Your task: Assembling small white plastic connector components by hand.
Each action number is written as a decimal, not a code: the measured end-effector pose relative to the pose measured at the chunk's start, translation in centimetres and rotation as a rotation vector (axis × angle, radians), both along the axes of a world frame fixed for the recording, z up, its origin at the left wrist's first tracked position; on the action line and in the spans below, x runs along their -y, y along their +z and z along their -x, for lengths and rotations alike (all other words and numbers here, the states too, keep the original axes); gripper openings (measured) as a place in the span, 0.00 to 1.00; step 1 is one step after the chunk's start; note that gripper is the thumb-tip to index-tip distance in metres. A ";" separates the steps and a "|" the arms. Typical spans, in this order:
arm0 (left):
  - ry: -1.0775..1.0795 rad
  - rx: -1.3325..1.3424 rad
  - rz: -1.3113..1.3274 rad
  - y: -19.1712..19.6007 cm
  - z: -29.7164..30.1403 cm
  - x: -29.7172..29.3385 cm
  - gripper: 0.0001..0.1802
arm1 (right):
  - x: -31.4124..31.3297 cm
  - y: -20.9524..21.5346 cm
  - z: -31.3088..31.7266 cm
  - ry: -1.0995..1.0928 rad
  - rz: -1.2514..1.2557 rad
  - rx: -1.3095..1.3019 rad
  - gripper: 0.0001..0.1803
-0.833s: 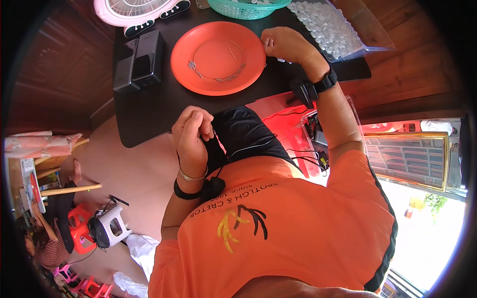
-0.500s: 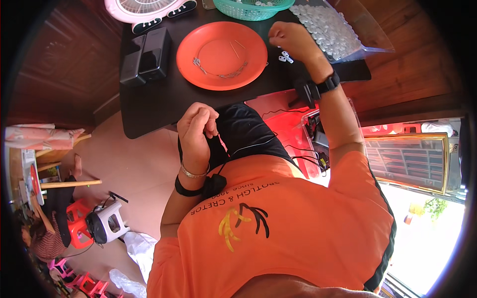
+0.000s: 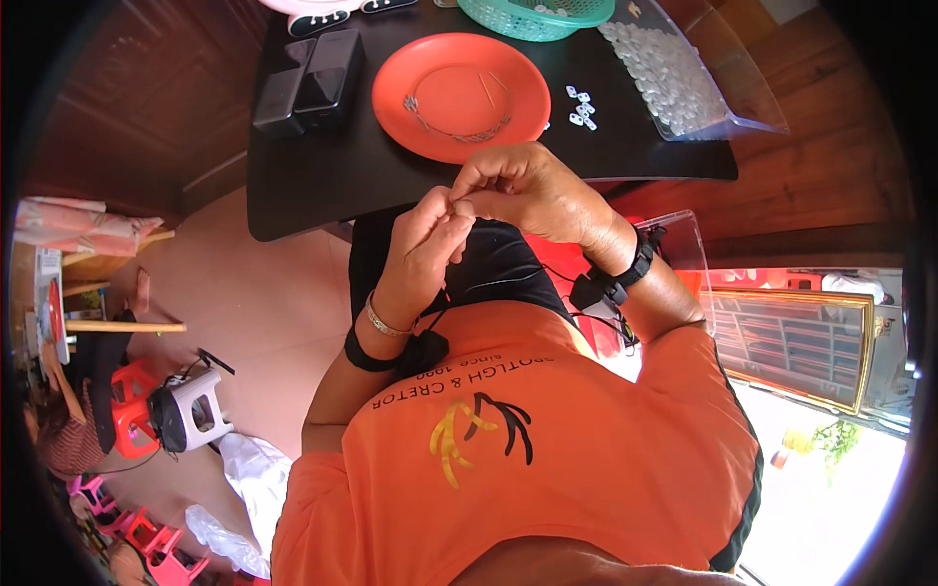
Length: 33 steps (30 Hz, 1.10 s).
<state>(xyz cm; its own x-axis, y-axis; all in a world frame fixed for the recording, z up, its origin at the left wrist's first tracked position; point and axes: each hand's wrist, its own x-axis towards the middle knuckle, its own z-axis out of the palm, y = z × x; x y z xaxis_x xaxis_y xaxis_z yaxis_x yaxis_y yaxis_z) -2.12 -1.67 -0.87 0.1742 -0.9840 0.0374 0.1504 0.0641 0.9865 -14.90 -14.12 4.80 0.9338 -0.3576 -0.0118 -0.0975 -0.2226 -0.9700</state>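
Now both hands meet just below the orange plate [image 3: 459,93] — the left hand [image 3: 420,249] and right hand [image 3: 528,190] touch fingertips, pinched tight on something too small to see. Thin wire [image 3: 454,122] lies on the plate, white beads [image 3: 581,107] just right of it on the black tabletop [image 3: 322,166].

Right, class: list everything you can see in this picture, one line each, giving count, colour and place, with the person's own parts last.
table: one, black, top centre
plate: one, orange, on the table, thin wires lying in it
beads: a few, white, loose right of the plate
bag: one, clear, full of white beads, table's right end
basket: one, green, top edge
boxes: two, black, left of the plate
stool: one, grey, floor at left
left hand: fingertips pinched against the right
right hand: fingertips pinched, black wristband
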 end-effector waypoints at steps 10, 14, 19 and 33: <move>0.104 -0.105 0.004 -0.1 -1.3 -0.8 0.09 | 4.0 1.6 -4.2 -0.101 0.617 -0.100 0.08; 0.154 -0.179 -0.014 -0.1 -1.6 -1.0 0.10 | 6.5 -1.3 -7.5 -0.130 0.930 -0.191 0.11; 0.296 -0.280 -0.008 -0.6 -2.0 -1.0 0.12 | 6.5 -1.7 -9.7 -0.119 1.128 -0.342 0.11; 0.370 -0.410 0.072 0.3 -2.1 -1.2 0.11 | 7.2 -0.6 -8.8 -0.175 1.236 -0.312 0.11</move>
